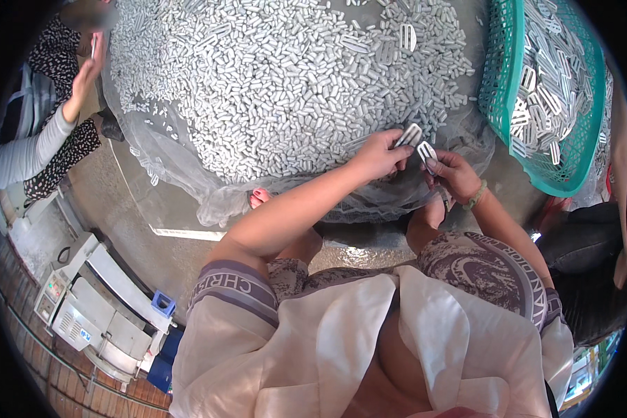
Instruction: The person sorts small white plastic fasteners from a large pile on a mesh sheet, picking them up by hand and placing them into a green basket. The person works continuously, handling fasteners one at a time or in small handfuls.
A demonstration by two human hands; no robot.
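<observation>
My left hand (382, 156) is closed on silvery metal slide buckles (412, 134), flat oblong pieces with slots; how many it holds is hard to make out. Beside it my right hand (458, 178), with a pale green band at the wrist, pinches another slotted slide buckle (426, 150) between thumb and fingers. Both hands are close together over the near right edge of a wide heap of small silver-grey pellets (272, 90). On top of the heap lie a few loose slide buckles (407, 37).
Clear plastic sheeting (216, 198) lies under the heap. At the right stands a green plastic basket (519, 157) full of slotted metal pieces. Another person's hand (87, 73) is at the far left, and a seated person in dark clothes (585, 272) is at the right. Grey machinery (104, 313) stands lower left.
</observation>
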